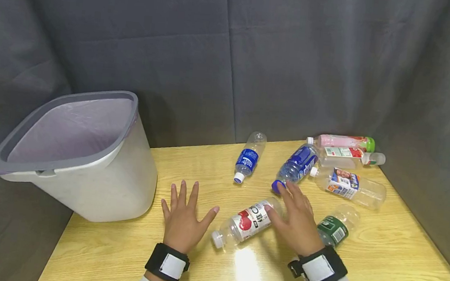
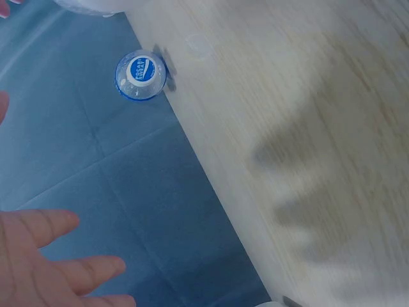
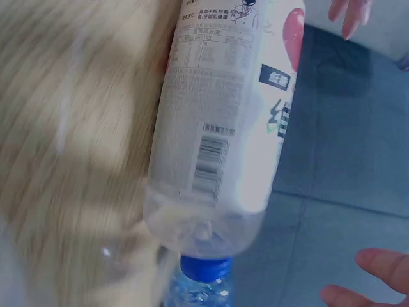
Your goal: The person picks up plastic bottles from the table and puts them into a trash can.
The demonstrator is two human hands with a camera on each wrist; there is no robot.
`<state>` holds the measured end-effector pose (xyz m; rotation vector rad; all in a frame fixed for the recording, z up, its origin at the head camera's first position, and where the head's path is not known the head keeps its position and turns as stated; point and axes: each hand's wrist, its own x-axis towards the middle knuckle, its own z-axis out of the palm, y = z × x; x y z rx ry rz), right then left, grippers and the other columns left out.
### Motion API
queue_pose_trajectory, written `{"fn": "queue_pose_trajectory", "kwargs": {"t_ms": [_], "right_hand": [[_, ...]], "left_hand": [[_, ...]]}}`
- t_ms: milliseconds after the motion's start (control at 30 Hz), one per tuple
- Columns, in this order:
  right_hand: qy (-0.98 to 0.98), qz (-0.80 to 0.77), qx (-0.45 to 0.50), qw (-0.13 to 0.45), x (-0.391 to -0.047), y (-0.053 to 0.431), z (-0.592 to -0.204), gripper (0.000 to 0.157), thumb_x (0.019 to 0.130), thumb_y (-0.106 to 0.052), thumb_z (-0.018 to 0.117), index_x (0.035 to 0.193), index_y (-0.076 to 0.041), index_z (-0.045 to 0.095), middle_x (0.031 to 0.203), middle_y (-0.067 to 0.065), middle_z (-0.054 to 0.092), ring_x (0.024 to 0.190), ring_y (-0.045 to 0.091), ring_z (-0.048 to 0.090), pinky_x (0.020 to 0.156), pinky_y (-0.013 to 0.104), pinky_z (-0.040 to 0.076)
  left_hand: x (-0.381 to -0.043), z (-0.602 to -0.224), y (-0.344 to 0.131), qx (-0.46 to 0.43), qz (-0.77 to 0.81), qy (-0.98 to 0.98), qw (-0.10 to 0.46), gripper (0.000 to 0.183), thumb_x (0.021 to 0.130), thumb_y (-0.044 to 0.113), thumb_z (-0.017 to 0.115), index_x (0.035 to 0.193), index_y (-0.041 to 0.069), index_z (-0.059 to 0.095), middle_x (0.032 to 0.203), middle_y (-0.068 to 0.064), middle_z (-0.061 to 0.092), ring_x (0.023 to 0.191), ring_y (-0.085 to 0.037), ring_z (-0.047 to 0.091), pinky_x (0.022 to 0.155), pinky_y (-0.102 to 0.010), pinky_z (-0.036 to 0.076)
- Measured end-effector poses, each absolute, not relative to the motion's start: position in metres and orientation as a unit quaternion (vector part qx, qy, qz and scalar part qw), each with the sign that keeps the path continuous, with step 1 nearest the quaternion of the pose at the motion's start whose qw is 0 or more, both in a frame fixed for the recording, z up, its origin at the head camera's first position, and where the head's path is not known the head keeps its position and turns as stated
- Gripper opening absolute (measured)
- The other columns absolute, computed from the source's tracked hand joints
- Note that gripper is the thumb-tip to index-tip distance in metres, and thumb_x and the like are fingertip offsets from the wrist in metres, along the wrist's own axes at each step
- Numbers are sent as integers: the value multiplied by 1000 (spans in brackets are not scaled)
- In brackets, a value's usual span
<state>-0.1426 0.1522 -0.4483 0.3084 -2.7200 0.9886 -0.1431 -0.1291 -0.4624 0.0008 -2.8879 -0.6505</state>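
Note:
My left hand [image 1: 182, 226] is spread over the table, its fingers straight and holding nothing. To its right lies a clear plastic bottle [image 1: 251, 221] with a white cap and a white label showing red fruit. Over that bottle's base end is my right hand [image 1: 297, 220], fingers extended and thumb apart, overlapping it in the head view. The same bottle's label fills the right wrist view, with fingertips [image 3: 374, 265] off to one side. Just beyond the right hand lies a blue-labelled bottle [image 1: 297, 164] with a blue cap. A green-labelled bottle [image 1: 337, 226] lies right of that hand.
A white bin [image 1: 133, 181] with a grey rim stands at the left. A small blue-labelled bottle [image 1: 248, 159] lies near the back edge. At the right are a pink bottle [image 1: 345, 141], a red-and-white-labelled bottle [image 1: 344, 153] and an orange-and-blue-labelled bottle [image 1: 345, 184]. Dark curtains surround the table.

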Motion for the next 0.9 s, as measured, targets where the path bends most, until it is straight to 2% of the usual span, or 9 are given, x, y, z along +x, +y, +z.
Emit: {"fn": "queue_pose_trajectory", "kwargs": {"t_ms": [67,167,267,367,533,733,900], "right_hand": [[-932,324,120,112,-139,162,-445,65,99,-37,62,154,-7,41,162,22,32,148,47,29,118,68,22],[-937,289,160,116,-132,186,-441,54,101,-23,57,152,-9,44,160,21,35,146,46,32,116,68,26],[-940,239,207,125,-128,215,-443,57,92,-3,58,148,-8,49,155,23,40,143,47,35,113,67,28],[-952,180,228,101,-125,239,-449,68,82,4,67,146,-7,51,154,24,41,142,49,35,113,66,28],[-961,118,241,68,-120,262,-467,79,69,0,85,142,-7,57,148,25,48,139,51,38,112,70,28],[-955,115,261,78,-116,270,-481,85,61,-4,91,139,-11,58,142,21,54,138,50,41,110,72,28],[-956,111,260,80,-116,271,-484,81,61,-7,94,133,-12,58,134,18,58,136,47,44,112,70,28]], "left_hand": [[-142,-462,-130,0,-220,-972,88,91,90,69,57,159,15,32,167,-22,19,157,-44,1,118,-77,4],[-141,-461,-132,-2,-220,-972,87,91,91,68,57,160,15,32,167,-23,19,157,-44,1,118,-76,5],[-140,-462,-134,-3,-219,-972,84,90,91,68,57,160,15,31,167,-23,19,157,-44,1,118,-76,5],[-139,-463,-136,-2,-218,-972,82,90,91,67,57,160,15,31,167,-23,19,157,-44,1,118,-76,6],[-139,-465,-136,-3,-217,-973,79,89,92,67,57,160,15,32,167,-23,20,157,-45,1,117,-77,7],[-139,-467,-136,-2,-213,-974,74,88,93,66,57,160,14,32,167,-23,20,157,-44,1,117,-77,8],[-140,-470,-136,-5,-212,-974,76,88,92,64,59,160,14,32,166,-24,21,157,-45,2,117,-77,8]]}}
